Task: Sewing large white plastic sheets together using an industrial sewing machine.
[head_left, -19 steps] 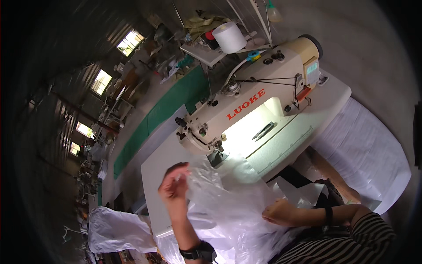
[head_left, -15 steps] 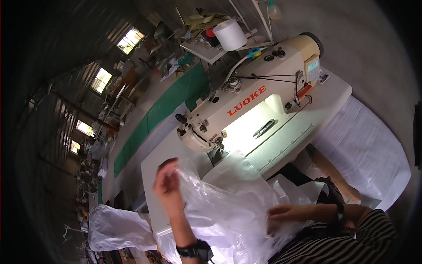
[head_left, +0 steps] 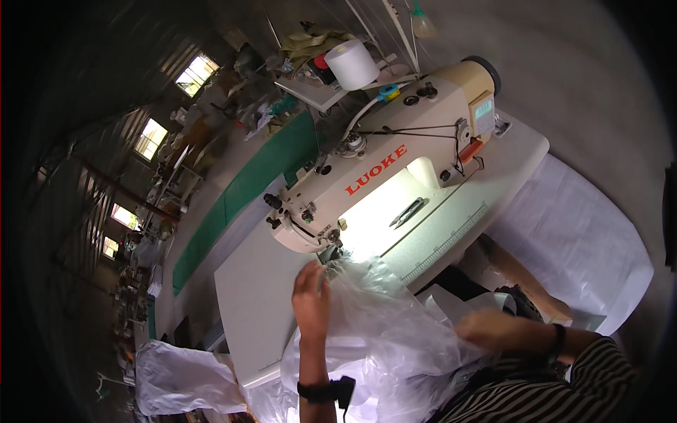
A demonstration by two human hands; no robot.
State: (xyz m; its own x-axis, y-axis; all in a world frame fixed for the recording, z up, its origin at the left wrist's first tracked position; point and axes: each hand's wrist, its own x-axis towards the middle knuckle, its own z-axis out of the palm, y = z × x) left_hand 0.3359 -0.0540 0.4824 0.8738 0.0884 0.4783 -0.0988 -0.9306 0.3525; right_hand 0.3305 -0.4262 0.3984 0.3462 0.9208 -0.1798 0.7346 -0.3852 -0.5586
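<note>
Thin clear plastic sheeting lies crumpled over the front of the sewing machine table and hangs toward my lap. My left hand is just in front of the sewing machine's needle area, its fingers bent and closed on the sheeting's left edge. One end of the plastic reaches the presser foot. At the sheeting's right side is my right hand, low and near my body; motion blurs its fingers, so their grip is unclear. Small thread snips lie on the lit machine bed, under the arm.
A white thread cone stands behind the machine. White folded material is stacked at right, beside a brown cardboard piece. White cloth hangs at the lower left. A green-covered table stretches away beyond the machine.
My left hand has come down and right, bringing the plastic's edge close to the presser foot. My right hand has shifted right and slightly up. The whole view has moved slightly.
</note>
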